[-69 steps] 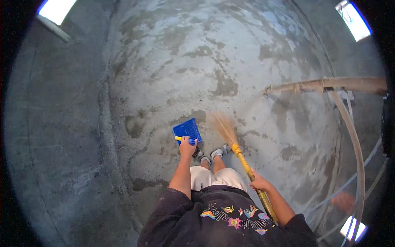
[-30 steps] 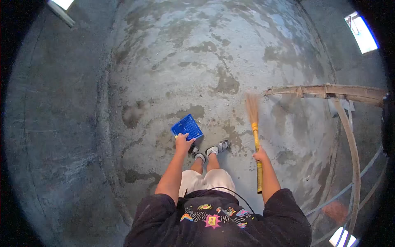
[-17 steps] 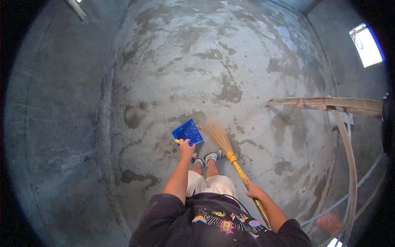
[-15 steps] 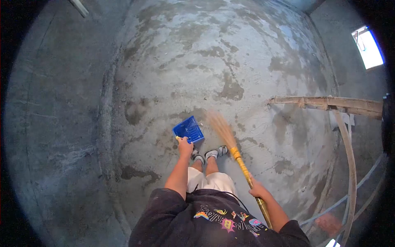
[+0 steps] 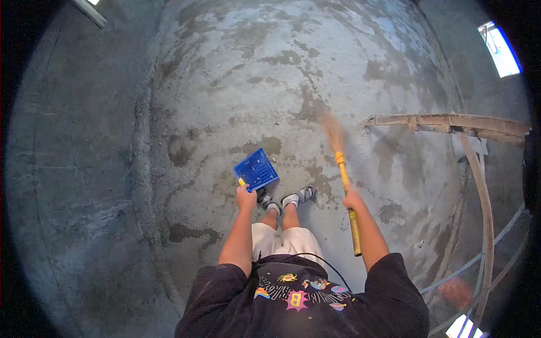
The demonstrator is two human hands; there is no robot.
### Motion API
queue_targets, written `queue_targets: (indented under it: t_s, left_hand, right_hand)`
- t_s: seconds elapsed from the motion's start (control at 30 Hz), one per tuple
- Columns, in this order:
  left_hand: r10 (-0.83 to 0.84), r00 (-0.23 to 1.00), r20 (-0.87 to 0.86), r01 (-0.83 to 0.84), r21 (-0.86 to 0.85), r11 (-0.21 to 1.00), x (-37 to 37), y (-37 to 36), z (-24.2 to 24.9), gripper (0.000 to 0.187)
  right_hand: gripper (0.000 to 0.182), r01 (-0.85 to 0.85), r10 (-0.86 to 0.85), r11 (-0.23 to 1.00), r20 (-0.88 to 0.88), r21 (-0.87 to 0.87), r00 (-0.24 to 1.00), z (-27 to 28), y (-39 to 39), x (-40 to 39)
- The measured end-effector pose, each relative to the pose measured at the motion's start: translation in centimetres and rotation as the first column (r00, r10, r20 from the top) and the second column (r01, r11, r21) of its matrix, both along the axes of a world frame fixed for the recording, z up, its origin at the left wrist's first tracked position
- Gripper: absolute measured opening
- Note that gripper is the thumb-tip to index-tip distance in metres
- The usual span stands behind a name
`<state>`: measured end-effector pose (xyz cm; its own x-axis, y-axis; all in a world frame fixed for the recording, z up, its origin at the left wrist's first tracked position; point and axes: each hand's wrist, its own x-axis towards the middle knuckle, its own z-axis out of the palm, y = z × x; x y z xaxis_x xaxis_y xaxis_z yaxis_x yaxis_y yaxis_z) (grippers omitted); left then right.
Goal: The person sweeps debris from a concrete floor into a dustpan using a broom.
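My left hand point(image 5: 245, 198) grips the yellow handle of a blue plastic dustpan point(image 5: 256, 168), which rests low on the concrete floor just ahead of my sandalled feet point(image 5: 284, 200). My right hand point(image 5: 353, 199) is closed around the yellow stick of a straw broom point(image 5: 345, 180). The broom's bristle head point(image 5: 332, 130) is stretched out ahead and to the right, blurred by motion, well apart from the dustpan.
The floor is rough grey concrete point(image 5: 270, 84) with dark damp patches. A raised concrete ridge point(image 5: 143, 146) runs along the left. A curved wooden railing point(image 5: 451, 121) and thin bent pipes point(image 5: 487, 214) stand at the right. Bright window openings point(image 5: 499, 42) sit at the upper corners.
The broom has swung from beside the dustpan out to the right and forward, its head now far from the pan. My left hand and the dustpan stayed nearly in place.
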<state>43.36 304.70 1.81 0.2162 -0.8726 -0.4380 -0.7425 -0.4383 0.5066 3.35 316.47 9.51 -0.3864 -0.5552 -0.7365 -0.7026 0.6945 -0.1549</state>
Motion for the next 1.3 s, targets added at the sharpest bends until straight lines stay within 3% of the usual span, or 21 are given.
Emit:
queue_targets:
  t_s: [0.1, 0.17, 0.23, 0.37, 0.43, 0.5, 0.57, 0.6, 0.67, 0.73, 0.8, 0.87, 1.0, 1.07, 1.13, 1.2, 1.3]
  left_hand:
    - [0.025, 0.998, -0.062, -0.030, -0.079, 0.996, -0.4, 0.1, -1.1, 0.033]
    - [0.063, 0.996, -0.069, -0.067, -0.062, 0.996, -0.7, 0.1, -1.2, 0.032]
    - [0.138, 0.989, -0.049, -0.140, -0.041, 0.989, -1.4, 0.1, -0.8, 0.033]
    - [0.212, 0.976, -0.055, -0.216, -0.071, 0.974, -0.4, 0.3, -0.1, 0.031]
    - [0.234, 0.969, -0.084, -0.246, -0.173, 0.954, 0.8, 0.9, -1.4, 0.028]
    - [0.286, 0.953, -0.096, -0.300, -0.191, 0.935, 2.4, 1.2, -1.6, 0.025]
    - [0.387, 0.914, -0.121, -0.404, -0.191, 0.895, 4.0, 1.6, -1.1, 0.024]
    - [0.389, 0.914, -0.116, -0.404, -0.190, 0.895, 5.0, 2.0, -1.1, 0.024]
    - [0.517, 0.833, -0.199, -0.544, -0.120, 0.830, 6.9, 2.3, -1.0, 0.024]
    - [0.585, 0.786, -0.201, -0.612, -0.109, 0.784, 8.1, 2.3, 1.0, 0.025]
    - [0.650, 0.733, -0.201, -0.675, -0.097, 0.731, 9.1, 2.3, 1.8, 0.025]
    - [0.673, 0.712, -0.201, -0.700, -0.124, 0.703, 10.0, 2.5, 1.0, 0.025]
    - [0.556, 0.827, -0.087, -0.562, -0.176, 0.808, 10.4, 1.8, -2.4, 0.026]
    - [0.553, 0.832, -0.037, -0.548, -0.202, 0.811, 9.5, 0.4, -1.1, 0.027]
    - [0.570, 0.821, -0.026, -0.560, -0.224, 0.798, 9.6, -0.4, -1.3, 0.028]
    - [0.555, 0.832, -0.006, -0.546, -0.180, 0.818, 9.7, -1.3, -1.5, 0.029]
    - [0.531, 0.848, 0.008, -0.526, -0.118, 0.842, 9.8, -1.2, -0.9, 0.032]
  right_hand:
    - [0.084, -0.145, 0.118, 0.967, 0.135, 0.212, 0.984, 1.8, 2.4, 4.8]
    - [0.083, -0.314, 0.261, 0.924, 0.242, 0.217, 0.935, 2.7, 5.7, 7.8]
    - [0.089, -0.374, 0.294, 0.917, 0.398, 0.141, 0.869, 2.0, 9.5, 8.8]
    - [0.090, -0.434, 0.330, 0.891, 0.462, 0.136, 0.823, 10.8, 7.0, 10.6]
    - [0.093, -0.319, 0.194, 0.930, 0.489, 0.185, 0.850, 13.9, 5.5, 10.8]
    - [0.093, -0.352, 0.276, 0.931, 0.447, 0.095, 0.851, 13.7, 5.5, 10.0]
    - [0.093, -0.209, 0.123, 0.956, 0.369, 0.204, 0.921, 15.2, 3.0, 9.9]
    - [0.093, -0.212, 0.123, 0.956, 0.374, 0.205, 0.919, 14.1, 2.9, 9.2]
    - [0.093, -0.136, 0.197, 0.968, 0.303, -0.210, 0.932, 9.6, 2.5, 7.1]
    - [0.092, -0.109, 0.153, 0.973, 0.213, -0.205, 0.965, 5.6, 0.2, 5.4]
    - [0.091, -0.049, 0.079, 0.982, 0.161, -0.182, 0.984, 5.6, -4.4, 5.8]
    - [0.091, -0.118, 0.131, 0.975, 0.062, -0.188, 0.989, 1.4, -7.1, 4.8]
    - [0.085, -0.046, 0.054, 0.997, 0.126, -0.064, 0.990, -1.2, -11.0, 6.8]
    - [0.090, -0.084, 0.088, 0.996, 0.192, -0.033, 0.977, -3.0, -10.0, 9.6]
    - [0.087, -0.243, 0.250, 0.968, 0.199, -0.058, 0.948, -3.9, -6.4, 12.8]
    - [0.088, -0.393, 0.363, 0.918, 0.283, 0.058, 0.888, 0.3, -4.3, 15.6]
    - [0.091, -0.500, 0.459, 0.866, 0.390, 0.004, 0.798, 2.8, -1.0, 16.2]
